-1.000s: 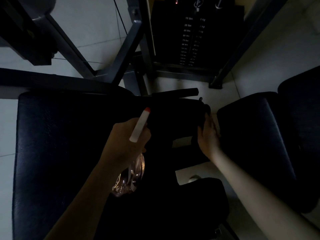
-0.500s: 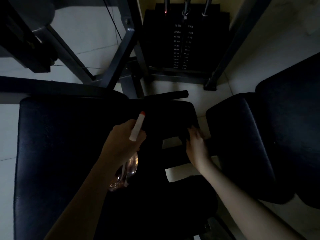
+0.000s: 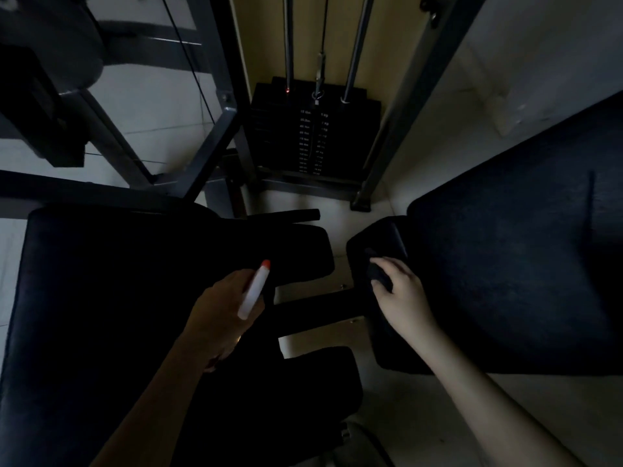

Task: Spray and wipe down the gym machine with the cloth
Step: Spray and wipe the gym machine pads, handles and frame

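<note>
The scene is dim. My left hand (image 3: 219,311) grips a spray bottle (image 3: 253,291) whose white nozzle with a red tip points up and away, over the dark middle pad (image 3: 286,251) of the gym machine. My right hand (image 3: 401,291) holds a dark cloth (image 3: 379,276) against the front edge of the black padded seat (image 3: 505,264) on the right. The bottle's clear body is mostly hidden under my left hand.
A wide black pad (image 3: 101,298) lies at the left. The weight stack (image 3: 310,136) with its guide rods stands at the back centre, between grey frame posts (image 3: 401,136). Pale tiled floor (image 3: 421,416) shows between the pads.
My right hand has moved with the cloth from the middle pad to the edge of the right seat. The view tilted up, showing more of the weight stack. The left hand keeps the bottle.
</note>
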The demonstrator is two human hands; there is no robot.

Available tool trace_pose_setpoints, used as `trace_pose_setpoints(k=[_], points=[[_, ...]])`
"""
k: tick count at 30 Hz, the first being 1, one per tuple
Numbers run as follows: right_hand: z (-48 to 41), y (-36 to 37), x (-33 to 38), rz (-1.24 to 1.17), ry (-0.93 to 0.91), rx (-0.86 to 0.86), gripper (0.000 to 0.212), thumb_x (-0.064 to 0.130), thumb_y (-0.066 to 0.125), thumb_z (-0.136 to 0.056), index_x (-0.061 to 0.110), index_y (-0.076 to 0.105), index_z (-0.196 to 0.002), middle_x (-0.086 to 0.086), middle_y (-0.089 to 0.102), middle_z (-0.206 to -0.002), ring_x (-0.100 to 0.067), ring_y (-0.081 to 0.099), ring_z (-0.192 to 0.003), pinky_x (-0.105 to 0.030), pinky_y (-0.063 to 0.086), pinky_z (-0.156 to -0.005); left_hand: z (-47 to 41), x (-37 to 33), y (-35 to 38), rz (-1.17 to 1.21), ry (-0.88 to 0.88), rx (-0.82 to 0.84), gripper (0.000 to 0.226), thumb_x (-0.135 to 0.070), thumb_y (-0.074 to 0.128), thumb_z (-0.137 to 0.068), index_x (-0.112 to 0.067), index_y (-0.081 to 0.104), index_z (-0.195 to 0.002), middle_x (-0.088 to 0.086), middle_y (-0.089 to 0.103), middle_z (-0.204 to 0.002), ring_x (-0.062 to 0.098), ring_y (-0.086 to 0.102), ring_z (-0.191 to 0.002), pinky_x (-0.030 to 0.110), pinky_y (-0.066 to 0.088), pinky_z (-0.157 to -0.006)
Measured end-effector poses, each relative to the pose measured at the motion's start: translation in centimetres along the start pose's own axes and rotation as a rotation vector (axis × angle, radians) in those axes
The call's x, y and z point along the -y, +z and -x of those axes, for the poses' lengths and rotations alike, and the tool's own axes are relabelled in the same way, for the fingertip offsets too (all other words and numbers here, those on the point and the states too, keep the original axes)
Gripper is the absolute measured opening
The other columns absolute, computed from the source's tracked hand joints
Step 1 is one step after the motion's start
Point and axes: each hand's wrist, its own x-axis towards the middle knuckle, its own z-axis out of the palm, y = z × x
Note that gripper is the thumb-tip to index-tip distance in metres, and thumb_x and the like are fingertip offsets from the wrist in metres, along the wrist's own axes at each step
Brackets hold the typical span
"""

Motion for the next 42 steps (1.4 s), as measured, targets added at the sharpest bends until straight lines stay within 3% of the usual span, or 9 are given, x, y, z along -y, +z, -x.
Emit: trace_pose_setpoints(k=[5, 11, 16, 21, 25, 28, 35, 38, 42], points=[[1.4, -3.0, -1.1, 0.043, 0.067, -0.078, 0.039, 0.007, 0.056, -0.090, 0.013, 0.055, -0.129, -0.005, 0.049, -0.135, -0.022, 0.046, -0.123, -0.021, 0.032, -0.098, 1.4, -2.1, 1.3, 0.222, 0.080, 0.037, 0.054, -0.040, 0.049, -0.073, -0.004, 0.060, -0.110, 0.010, 0.064, -0.088, 0.023, 0.061, -0.075, 0.043, 0.054, -0.071], [2.1, -4.8, -1.2, 0.124, 0.090, -0.160, 0.041, 0.006, 0.055, -0.089, 0.011, 0.054, -0.130, -0.008, 0.047, -0.137, -0.027, 0.043, -0.125, -0.031, 0.033, -0.104, 1.3, -4.6, 5.0, 0.198, -0.046, 0.260, 0.033, -0.017, 0.057, -0.089, -0.001, 0.055, -0.118, 0.012, 0.064, -0.088, 0.028, 0.065, -0.079, 0.043, 0.055, -0.074], [1.9, -8.2, -2.7, 0.600, -0.102, -0.400, 0.042, -0.002, 0.056, -0.082, 0.002, 0.056, -0.125, -0.018, 0.049, -0.135, -0.034, 0.041, -0.123, -0.052, 0.036, -0.102, 0.2, -6.4, 7.0, 0.260, -0.114, 0.249, 0.036, -0.025, 0.053, -0.093, -0.015, 0.054, -0.128, -0.002, 0.052, -0.072, 0.011, 0.050, -0.058, 0.019, 0.040, -0.053], [1.4, -9.3, -6.2, 0.835, -0.157, -0.317, 0.048, 0.016, 0.036, -0.087, -0.002, 0.051, -0.128, -0.019, 0.043, -0.141, -0.030, 0.030, -0.134, -0.047, 0.009, -0.114, -0.3, -7.7, 8.5, 0.337, -0.250, 0.252, 0.031, -0.031, 0.053, -0.093, -0.016, 0.055, -0.120, -0.004, 0.048, -0.075, 0.013, 0.049, -0.064, 0.027, 0.041, -0.060], [1.1, -9.0, -6.4, 0.865, -0.154, -0.331, 0.049, 0.017, 0.037, -0.087, -0.001, 0.049, -0.130, -0.018, 0.041, -0.143, -0.029, 0.028, -0.135, -0.045, 0.006, -0.115, -0.8, -7.9, 8.8, 0.446, -0.220, 0.249, 0.034, -0.025, 0.049, -0.095, -0.027, 0.053, -0.129, -0.006, 0.045, -0.074, 0.012, 0.050, -0.067, 0.026, 0.043, -0.064], [1.1, -8.6, -6.5, 0.863, -0.168, -0.369, 0.048, 0.016, 0.041, -0.087, -0.001, 0.049, -0.131, -0.017, 0.041, -0.143, -0.028, 0.027, -0.136, -0.044, 0.006, -0.115, -0.6, -7.8, 8.8, 0.586, -0.258, 0.275, 0.034, -0.021, 0.048, -0.096, -0.027, 0.054, -0.128, -0.004, 0.049, -0.079, 0.007, 0.057, -0.058, 0.016, 0.048, -0.054], [0.9, -7.9, -6.6, 0.874, -0.187, -0.386, 0.048, 0.018, 0.039, -0.088, 0.000, 0.048, -0.132, -0.017, 0.040, -0.144, -0.029, 0.030, -0.136, -0.044, 0.007, -0.115, 0.3, -7.5, 9.6, 0.546, -0.199, 0.426, 0.041, -0.018, 0.050, -0.093, -0.034, 0.051, -0.131, 0.007, 0.064, -0.107, 0.025, 0.066, -0.067, 0.023, 0.056, -0.062], [0.9, -8.0, -6.8, 0.882, -0.199, -0.396, 0.048, 0.017, 0.040, -0.088, 0.000, 0.048, -0.132, -0.017, 0.040, -0.144, -0.029, 0.030, -0.136, -0.043, 0.005, -0.116, 1.4, -7.3, 10.3, 0.495, -0.178, 0.466, 0.027, -0.028, 0.052, -0.089, -0.048, 0.060, -0.105, 0.007, 0.066, -0.100, 0.026, 0.066, -0.084, 0.039, 0.057, -0.076], [0.9, -7.9, -6.8, 0.879, -0.189, -0.402, 0.048, 0.018, 0.039, -0.088, 0.001, 0.047, -0.133, -0.016, 0.039, -0.145, -0.029, 0.029, -0.137, -0.043, 0.006, -0.116, 2.7, -7.1, 11.2, 0.496, -0.219, 0.502, 0.022, -0.026, 0.056, -0.085, -0.048, 0.061, -0.085, 0.006, 0.067, -0.094, 0.021, 0.064, -0.085, 0.040, 0.052, -0.082]])
